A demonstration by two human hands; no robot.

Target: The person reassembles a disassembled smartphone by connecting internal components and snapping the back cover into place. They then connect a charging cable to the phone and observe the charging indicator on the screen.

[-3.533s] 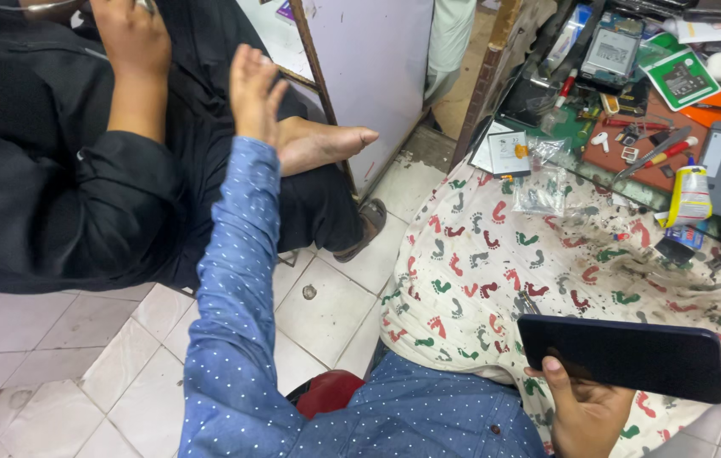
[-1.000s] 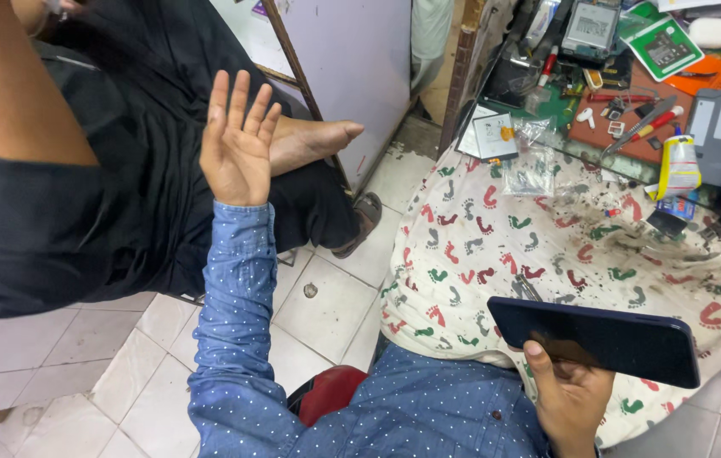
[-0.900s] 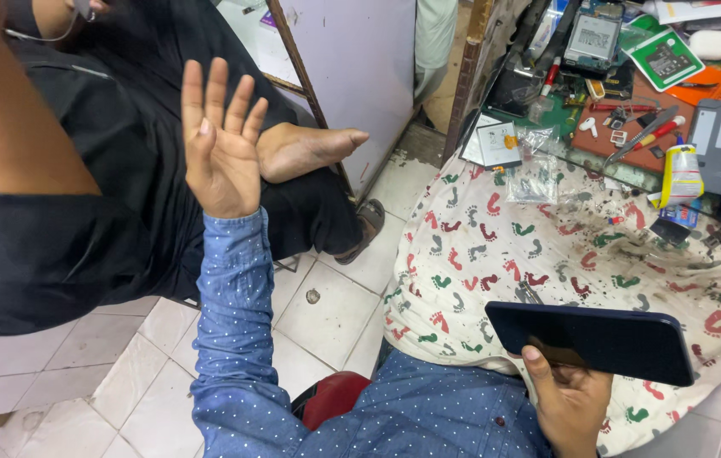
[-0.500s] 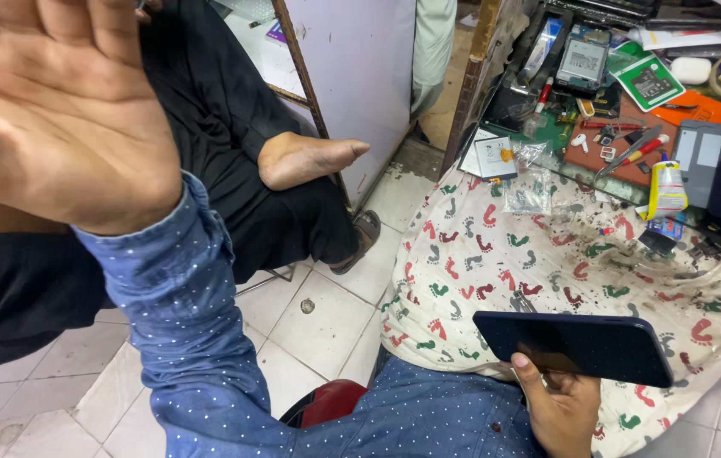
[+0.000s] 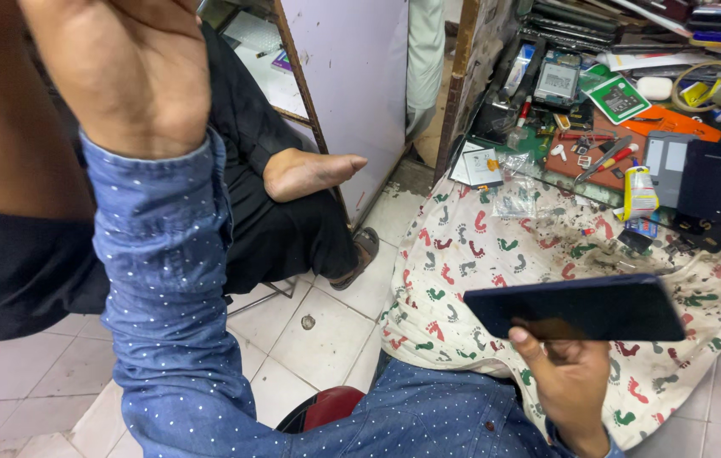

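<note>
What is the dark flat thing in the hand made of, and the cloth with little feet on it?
The dark slab in the right hand looks like smooth glass or plastic: flat, thin, faintly shiny. The footprint cloth looks like soft woven cotton: it wrinkles, drapes, and shows dark stains.

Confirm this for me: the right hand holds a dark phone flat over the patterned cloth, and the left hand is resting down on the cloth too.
Not quite. The right hand does hold the dark phone flat over the patterned cloth, but the head view shows the left hand raised high, close to the camera, palm showing, well away from the cloth.
</note>
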